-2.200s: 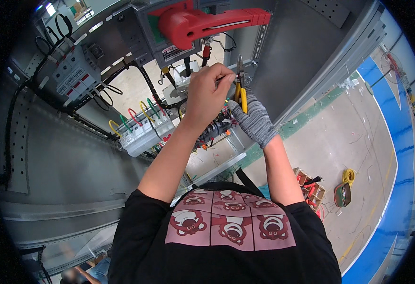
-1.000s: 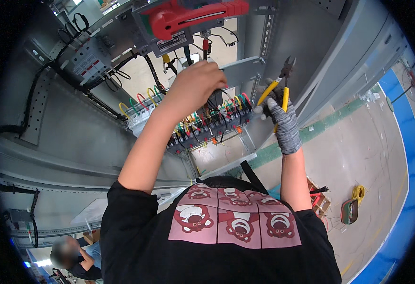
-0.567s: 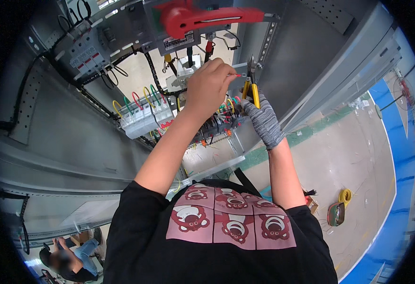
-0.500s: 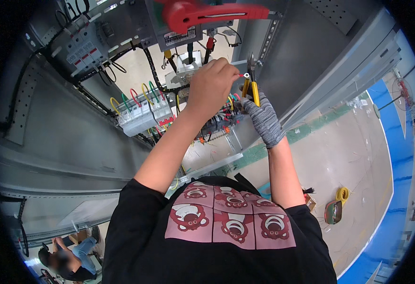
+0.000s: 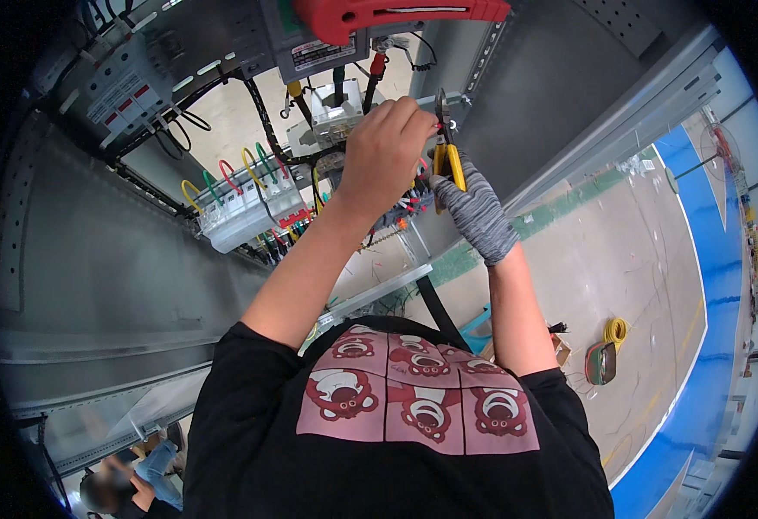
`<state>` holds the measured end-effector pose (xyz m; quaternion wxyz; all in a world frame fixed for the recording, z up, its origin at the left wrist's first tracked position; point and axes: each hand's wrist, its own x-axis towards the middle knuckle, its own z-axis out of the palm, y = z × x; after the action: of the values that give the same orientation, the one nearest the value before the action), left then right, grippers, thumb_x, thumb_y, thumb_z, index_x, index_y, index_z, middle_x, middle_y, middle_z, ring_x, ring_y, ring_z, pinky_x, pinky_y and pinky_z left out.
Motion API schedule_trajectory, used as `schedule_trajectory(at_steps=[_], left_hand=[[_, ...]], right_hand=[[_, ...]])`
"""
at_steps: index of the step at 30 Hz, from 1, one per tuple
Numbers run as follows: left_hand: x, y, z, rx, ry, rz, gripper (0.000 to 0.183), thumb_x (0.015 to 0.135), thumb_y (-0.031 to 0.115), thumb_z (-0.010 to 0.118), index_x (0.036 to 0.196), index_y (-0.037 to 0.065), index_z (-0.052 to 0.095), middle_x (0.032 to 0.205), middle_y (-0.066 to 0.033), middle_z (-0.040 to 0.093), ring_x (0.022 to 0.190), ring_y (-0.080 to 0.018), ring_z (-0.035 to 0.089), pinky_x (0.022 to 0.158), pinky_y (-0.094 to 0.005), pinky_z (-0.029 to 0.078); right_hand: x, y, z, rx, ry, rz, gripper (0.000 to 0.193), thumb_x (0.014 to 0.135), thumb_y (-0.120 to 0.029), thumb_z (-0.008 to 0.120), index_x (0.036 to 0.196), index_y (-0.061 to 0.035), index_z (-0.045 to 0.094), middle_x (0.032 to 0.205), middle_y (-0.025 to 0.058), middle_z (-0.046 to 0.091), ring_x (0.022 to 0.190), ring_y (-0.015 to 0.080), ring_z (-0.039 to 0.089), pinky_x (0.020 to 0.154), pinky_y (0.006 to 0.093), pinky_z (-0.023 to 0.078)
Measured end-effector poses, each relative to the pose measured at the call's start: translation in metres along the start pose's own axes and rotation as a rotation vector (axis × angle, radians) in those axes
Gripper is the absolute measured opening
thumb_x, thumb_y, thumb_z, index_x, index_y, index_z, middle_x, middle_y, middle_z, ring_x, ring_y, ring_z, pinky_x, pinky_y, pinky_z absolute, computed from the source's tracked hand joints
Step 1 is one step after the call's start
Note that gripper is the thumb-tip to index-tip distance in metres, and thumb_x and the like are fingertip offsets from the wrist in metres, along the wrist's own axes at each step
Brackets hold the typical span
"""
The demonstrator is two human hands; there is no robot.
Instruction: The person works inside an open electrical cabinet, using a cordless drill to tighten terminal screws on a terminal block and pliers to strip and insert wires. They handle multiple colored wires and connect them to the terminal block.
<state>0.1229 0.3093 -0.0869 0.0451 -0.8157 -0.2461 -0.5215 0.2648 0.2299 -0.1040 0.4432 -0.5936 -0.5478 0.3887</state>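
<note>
My bare left hand (image 5: 386, 156) is closed, its fingertips pinching a thin wire with a bit of red showing. The wire's end meets the jaws of yellow-handled pliers (image 5: 449, 163), though my fingers and the jaws mostly hide it. Wrapped round the pliers' handles is my right hand (image 5: 483, 212), in a grey knitted glove. The jaws point up and away from me, and the handles are close together. Just beyond my left hand sits a pale terminal block (image 5: 337, 108) with thick black cables at it.
A grey metal cabinet surrounds my arms. A red lever handle (image 5: 405, 12) reaches across the top. On the left are a breaker row (image 5: 253, 208) with coloured wire loops and another white device (image 5: 124, 93). A yellow cable coil (image 5: 615, 330) lies on the floor; a person (image 5: 128, 484) is at lower left.
The pliers have turned more upright and shifted slightly left, so their jaws meet the wire end at my left fingertips. The ring terminal seen before is now largely hidden. My view has shifted slightly.
</note>
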Motion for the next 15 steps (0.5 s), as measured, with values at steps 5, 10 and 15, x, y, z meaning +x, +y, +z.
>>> schedule_trajectory(at_steps=[5,10,15], left_hand=[[-0.006,-0.006,0.006,0.032,0.061,0.073,0.010,0.077,0.006,0.069,0.085,0.004,0.062,0.079,-0.0070,0.053,0.073,-0.0258,0.057,0.063,-0.0375,0.046],[-0.006,-0.005,0.006,0.051,0.082,0.076,0.011,0.077,0.005,0.069,0.085,0.005,0.062,0.079,-0.0070,0.054,0.074,-0.0258,0.058,0.064,-0.0367,0.046],[-0.006,-0.005,0.003,0.023,0.076,0.056,0.011,0.077,0.005,0.068,0.086,0.005,0.062,0.080,-0.0073,0.055,0.074,-0.0262,0.057,0.064,-0.0366,0.046]], right_hand=[[0.002,0.004,-0.006,-0.080,-0.045,-0.011,0.044,0.088,-0.022,0.061,0.123,0.0027,0.051,0.093,0.0171,0.064,0.080,0.0241,0.060,0.077,0.0342,0.048],[-0.001,-0.007,-0.002,0.052,-0.059,0.032,0.035,0.090,-0.023,0.059,0.113,0.0021,0.054,0.075,0.0139,0.060,0.065,0.0200,0.058,0.062,0.0341,0.048],[-0.002,-0.011,0.002,0.023,-0.022,0.046,0.029,0.091,-0.024,0.058,0.103,0.0024,0.055,0.068,0.0119,0.057,0.055,0.0192,0.054,0.057,0.0353,0.046]])
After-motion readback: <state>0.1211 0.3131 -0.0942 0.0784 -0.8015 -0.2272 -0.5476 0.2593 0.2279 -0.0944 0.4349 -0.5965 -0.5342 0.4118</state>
